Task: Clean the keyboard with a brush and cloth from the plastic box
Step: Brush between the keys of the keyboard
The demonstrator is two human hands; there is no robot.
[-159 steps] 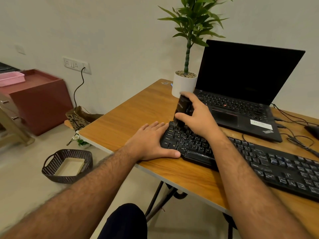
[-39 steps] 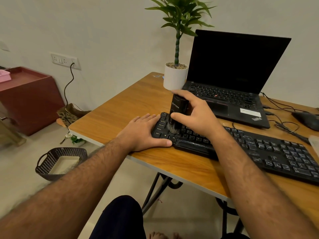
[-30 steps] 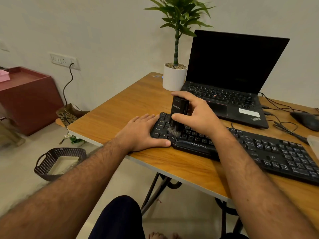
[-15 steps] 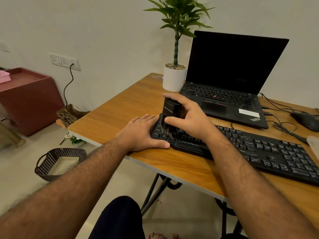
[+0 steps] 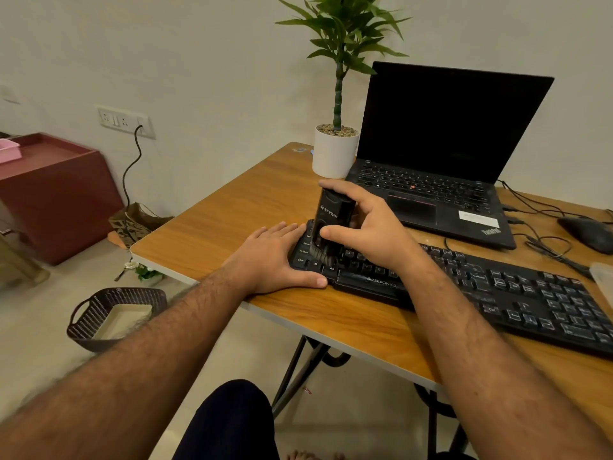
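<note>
Brush down on the keyboard's left end, bristles among the keys

Right hand (image 5: 368,227) grips the brush (image 5: 330,224) upright, bristles down; left hand (image 5: 275,258) lies flat, fingers straight, bracing the keyboard (image 5: 497,287), which runs long left to right along the table (image 5: 215,224). Press too hard and a keycap may pop, or the board may skid.

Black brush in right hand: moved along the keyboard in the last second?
Yes. The black brush has shifted left toward the black keyboard's left end.
</note>
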